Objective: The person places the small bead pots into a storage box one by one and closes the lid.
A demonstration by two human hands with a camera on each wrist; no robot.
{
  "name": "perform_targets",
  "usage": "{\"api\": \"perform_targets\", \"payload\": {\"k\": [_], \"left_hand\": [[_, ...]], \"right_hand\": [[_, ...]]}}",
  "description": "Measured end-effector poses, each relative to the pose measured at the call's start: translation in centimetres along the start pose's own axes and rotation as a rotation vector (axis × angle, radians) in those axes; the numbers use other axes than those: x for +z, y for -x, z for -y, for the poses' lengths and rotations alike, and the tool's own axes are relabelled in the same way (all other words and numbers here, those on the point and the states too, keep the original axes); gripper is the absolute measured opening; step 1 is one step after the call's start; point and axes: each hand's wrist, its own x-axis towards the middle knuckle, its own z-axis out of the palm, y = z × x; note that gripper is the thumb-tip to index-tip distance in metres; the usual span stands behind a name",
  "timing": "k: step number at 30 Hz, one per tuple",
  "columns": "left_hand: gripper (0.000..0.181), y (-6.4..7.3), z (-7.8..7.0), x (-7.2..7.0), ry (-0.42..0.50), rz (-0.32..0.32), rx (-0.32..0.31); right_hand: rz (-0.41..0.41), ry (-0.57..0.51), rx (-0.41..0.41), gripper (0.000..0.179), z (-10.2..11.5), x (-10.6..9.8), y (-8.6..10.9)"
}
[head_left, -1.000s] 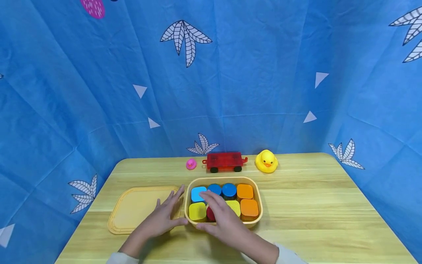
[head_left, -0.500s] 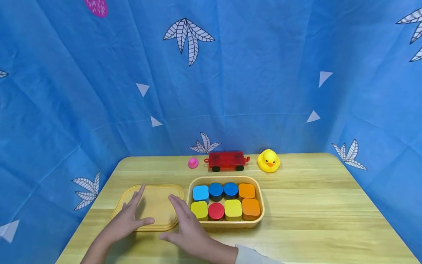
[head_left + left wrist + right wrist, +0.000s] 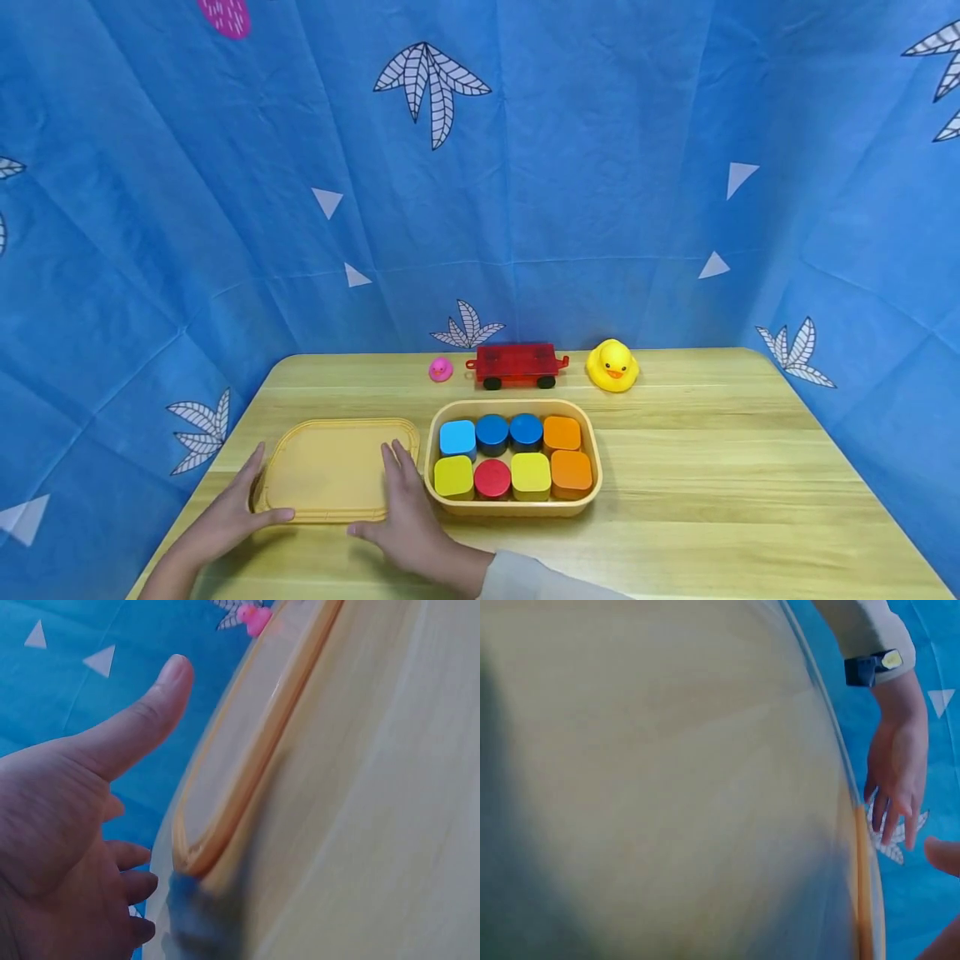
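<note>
A flat yellow lid (image 3: pixel 330 467) with rounded corners lies on the table between the two hands. My left hand (image 3: pixel 225 521) is at its left end, thumb and fingers spread apart. At the right end is my right hand (image 3: pixel 408 517), its fingers overlapping the lid's edge in the head view and the thumb near the front rim. In the left wrist view the left thumb points up beside the lid (image 3: pixel 232 750). Right of the right hand stands a yellow box (image 3: pixel 517 508) holding several lidded containers, among them a red one (image 3: pixel 492 479) and a light blue one (image 3: pixel 457 437).
Along the back of the table stand a small pink duck (image 3: pixel 441 369), a red toy wagon (image 3: pixel 517 362) and a yellow duck (image 3: pixel 612 365). A blue patterned cloth (image 3: pixel 585 167) hangs behind. Bare wooden table (image 3: pixel 712 467) extends to the right of the box.
Both hands have moved left, away from the box of containers, and now flank the lid at its two ends. The box and toys stay in place on the table.
</note>
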Motion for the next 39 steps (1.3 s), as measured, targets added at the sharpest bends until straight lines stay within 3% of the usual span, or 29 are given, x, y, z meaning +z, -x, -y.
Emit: {"api": "perform_targets", "payload": {"k": [7,20,24,33,39], "left_hand": [[0.124,0.0,1.3,-0.7,0.004,0.041,-0.072],[0.127,-0.2,1.8,-1.5,0.011,0.101,-0.082],[0.124,-0.2,1.7,-1.5,-0.013,0.097,-0.071],[0.12,-0.4,1.5,-1.7,-0.086,0.072,-0.112],[0.118,-0.4,1.7,-1.9,-0.068,0.075,-0.108]], "right_hand": [[-0.049,-0.031,0.06,0.11,-0.9,0.7,-1.2],[-0.082,-0.078,0.139,0.11,-1.5,1.2,-1.9],[-0.078,-0.056,0.144,0.106,-1.6,1.3,-1.9],[-0.06,-0.055,0.138,0.1,-1.7,1.2,-2.1],[-0.072,-0.058,0.141,0.098,-1.6,1.3,-2.0]]}}
